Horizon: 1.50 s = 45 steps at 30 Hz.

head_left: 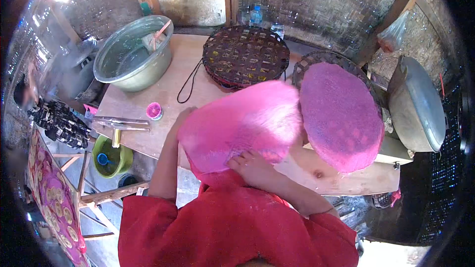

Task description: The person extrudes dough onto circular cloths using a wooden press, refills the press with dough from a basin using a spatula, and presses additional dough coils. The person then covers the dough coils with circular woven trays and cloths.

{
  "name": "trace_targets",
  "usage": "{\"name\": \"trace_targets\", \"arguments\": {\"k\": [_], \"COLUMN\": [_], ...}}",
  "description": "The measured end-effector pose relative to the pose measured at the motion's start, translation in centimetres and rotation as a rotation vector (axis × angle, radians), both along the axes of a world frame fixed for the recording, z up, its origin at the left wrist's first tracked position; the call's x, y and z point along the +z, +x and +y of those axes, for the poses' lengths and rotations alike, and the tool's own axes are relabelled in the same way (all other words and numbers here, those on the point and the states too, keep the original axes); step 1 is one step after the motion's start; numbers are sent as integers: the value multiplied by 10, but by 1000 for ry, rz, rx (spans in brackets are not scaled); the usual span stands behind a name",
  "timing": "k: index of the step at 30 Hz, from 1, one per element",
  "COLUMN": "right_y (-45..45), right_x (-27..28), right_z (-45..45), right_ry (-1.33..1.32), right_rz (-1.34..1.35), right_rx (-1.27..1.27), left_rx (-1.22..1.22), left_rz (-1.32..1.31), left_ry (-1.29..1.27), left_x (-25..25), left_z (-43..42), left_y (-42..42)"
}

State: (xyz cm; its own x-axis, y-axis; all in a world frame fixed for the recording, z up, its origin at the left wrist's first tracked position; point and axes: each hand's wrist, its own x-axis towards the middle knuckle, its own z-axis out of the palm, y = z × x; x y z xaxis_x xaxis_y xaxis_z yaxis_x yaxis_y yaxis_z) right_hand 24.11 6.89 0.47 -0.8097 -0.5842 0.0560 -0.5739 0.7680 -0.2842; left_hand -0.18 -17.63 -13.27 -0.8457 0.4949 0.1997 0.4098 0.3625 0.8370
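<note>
A broad pink cloth (237, 118) with a rounded outline spreads in front of my red shirt, its right side blurred. My left hand (186, 114) is at its upper left edge, the fingers mostly hidden behind it. Lower down, my right hand (251, 167) has its fingers bent on the near part, where the cloth wrinkles. To the right, a second pink oval sheet (341, 113) lies partly over a dark woven tray (316, 58). A round, dark, open-weave basket (246, 54) is just beyond the cloth.
On the wooden table (185, 52) are a large greenish basin (133, 76), a small pink-topped tub (154, 111) and metal bars (121, 122). A big metal pot (418, 104) stands tilted at right. Below left sits a green bucket (113, 155); a person (62, 121) is beyond.
</note>
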Motion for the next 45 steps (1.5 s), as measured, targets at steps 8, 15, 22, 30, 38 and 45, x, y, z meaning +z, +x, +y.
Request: {"name": "trace_targets", "arguments": {"k": [8, 15, 22, 30, 38, 45], "right_y": [-5, 3, 8, 5, 5, 20], "right_x": [-51, -27, 40, -52, -44, -65], "right_z": [-15, 33, 38, -1, -1, 0], "right_ry": [-132, -680, -430, -117, 109, -35], "right_rz": [-124, -19, 279, -36, -151, -52], "right_rx": [-95, -695, -193, -114, -133, -191], "left_rx": [110, 394, 433, 714, 373, -297], "left_rz": [-324, -255, 301, 529, 336, 1001], "left_ry": [78, 67, -224, 292, 744, 445], "left_x": [39, 12, 145, 310, 310, 315], "left_z": [-3, -32, -52, -111, 23, 236], "left_y": [-8, 22, 59, 125, 112, 98]}}
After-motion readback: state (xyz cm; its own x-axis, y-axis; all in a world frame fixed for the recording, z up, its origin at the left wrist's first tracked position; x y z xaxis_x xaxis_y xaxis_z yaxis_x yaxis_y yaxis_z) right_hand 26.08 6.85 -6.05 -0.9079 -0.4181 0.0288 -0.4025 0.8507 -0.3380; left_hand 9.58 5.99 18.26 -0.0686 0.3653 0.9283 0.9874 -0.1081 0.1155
